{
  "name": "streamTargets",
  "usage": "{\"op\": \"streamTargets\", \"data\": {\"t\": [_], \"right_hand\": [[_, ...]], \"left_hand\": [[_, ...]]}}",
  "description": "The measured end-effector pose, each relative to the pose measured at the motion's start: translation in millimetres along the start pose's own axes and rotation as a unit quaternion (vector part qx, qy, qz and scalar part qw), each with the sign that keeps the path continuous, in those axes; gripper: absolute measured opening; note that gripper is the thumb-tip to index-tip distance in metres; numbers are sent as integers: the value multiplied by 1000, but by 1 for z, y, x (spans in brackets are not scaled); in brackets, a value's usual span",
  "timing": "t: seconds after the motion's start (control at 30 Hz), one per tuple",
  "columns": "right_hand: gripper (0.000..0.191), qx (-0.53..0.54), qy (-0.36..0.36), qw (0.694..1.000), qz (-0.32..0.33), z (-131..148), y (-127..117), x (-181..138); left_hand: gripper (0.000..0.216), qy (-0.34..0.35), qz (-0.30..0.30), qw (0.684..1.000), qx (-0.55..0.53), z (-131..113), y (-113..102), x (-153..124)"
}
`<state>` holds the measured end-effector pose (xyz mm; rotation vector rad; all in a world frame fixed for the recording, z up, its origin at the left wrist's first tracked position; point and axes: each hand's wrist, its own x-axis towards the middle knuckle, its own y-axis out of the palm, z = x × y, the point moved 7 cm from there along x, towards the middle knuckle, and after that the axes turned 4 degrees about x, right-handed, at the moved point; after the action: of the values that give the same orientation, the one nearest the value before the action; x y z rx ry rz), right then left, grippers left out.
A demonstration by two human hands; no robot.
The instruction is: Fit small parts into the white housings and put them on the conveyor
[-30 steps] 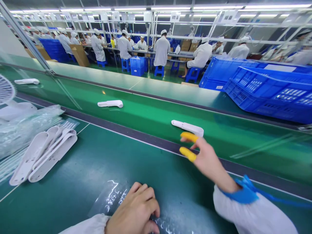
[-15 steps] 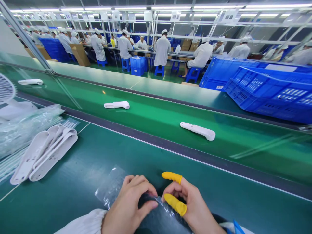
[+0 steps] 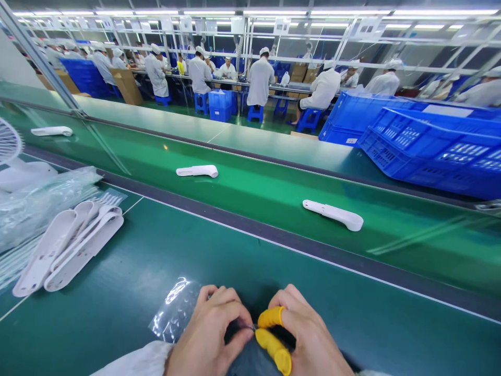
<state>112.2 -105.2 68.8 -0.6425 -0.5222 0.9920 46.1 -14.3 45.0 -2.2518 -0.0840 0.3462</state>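
At the near edge of the green table, my left hand (image 3: 221, 329) pinches a clear plastic bag (image 3: 174, 308) between thumb and forefinger. One end of the bag sticks out to the left, beyond that hand. My right hand (image 3: 297, 334) wears yellow finger cots on thumb and forefinger. Those two fingertips press together on the bag's edge, right beside my left fingertips. More of the film hangs between and below the hands, partly hidden by them.
White plastic handle-like parts (image 3: 84, 245) lie on the left beside a heap of clear bags (image 3: 43, 203). A white fan (image 3: 10, 141) stands behind. Similar parts (image 3: 332, 214) lie on the green conveyor belt (image 3: 254, 188). Blue crates (image 3: 434, 151) and seated workers are across it.
My right forefinger, raised before, has come down and closed with the thumb on the bag's edge. The white parts on the belt have travelled to the right.
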Motion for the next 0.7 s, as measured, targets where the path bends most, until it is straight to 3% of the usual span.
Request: {"op": "streamTargets", "data": {"t": [0.47,0.7], "right_hand": [[18,20,68,997,17,-13,4,4],[11,168,123,977,-34,-33,-21,15]], "left_hand": [[20,33,-14,997,73,-12,3,3],[26,47,-39,994,95,-13,7,0]]}}
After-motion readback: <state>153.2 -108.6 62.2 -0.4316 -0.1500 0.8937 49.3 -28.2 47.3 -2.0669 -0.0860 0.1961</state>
